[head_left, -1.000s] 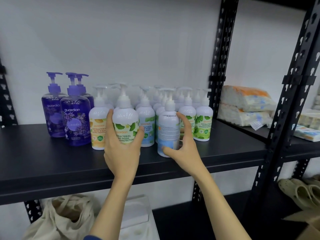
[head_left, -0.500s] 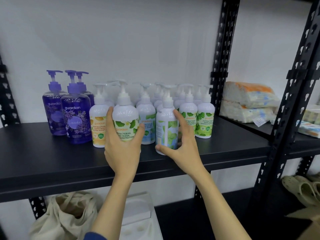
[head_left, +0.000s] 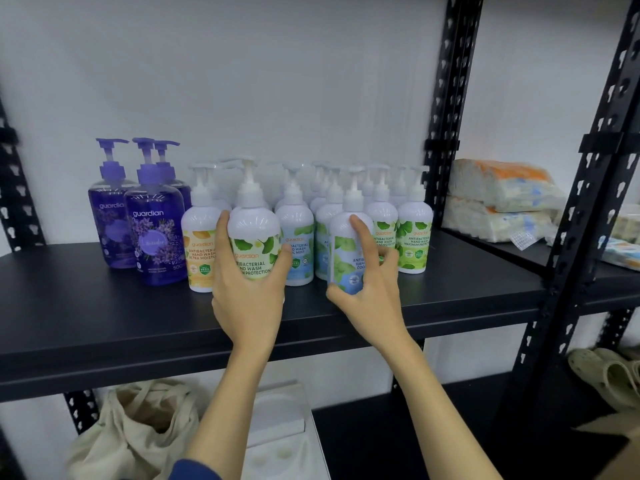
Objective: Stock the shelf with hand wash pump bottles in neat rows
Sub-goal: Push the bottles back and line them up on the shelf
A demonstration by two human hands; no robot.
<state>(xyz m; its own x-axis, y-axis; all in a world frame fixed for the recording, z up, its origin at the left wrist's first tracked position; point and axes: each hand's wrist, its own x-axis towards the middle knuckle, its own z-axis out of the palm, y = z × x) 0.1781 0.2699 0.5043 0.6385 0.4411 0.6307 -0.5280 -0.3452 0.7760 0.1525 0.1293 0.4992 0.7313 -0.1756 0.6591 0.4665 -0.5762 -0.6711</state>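
The left hand (head_left: 247, 296) is gripping a green-label bottle (head_left: 254, 233) and the right hand (head_left: 372, 292) is gripping a blue-label bottle (head_left: 348, 244), both standing upright at the black shelf's (head_left: 104, 317) front among the rows.

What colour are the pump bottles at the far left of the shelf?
Purple, pump heads included: the purple bottles show clearest in the head view.

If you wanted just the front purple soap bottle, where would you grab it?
Around the wide body of the front purple bottle, coming from the front. It stands upright nearest the shelf edge, another purple bottle close on its left, a white one on its right. The thin pump looks less steady.
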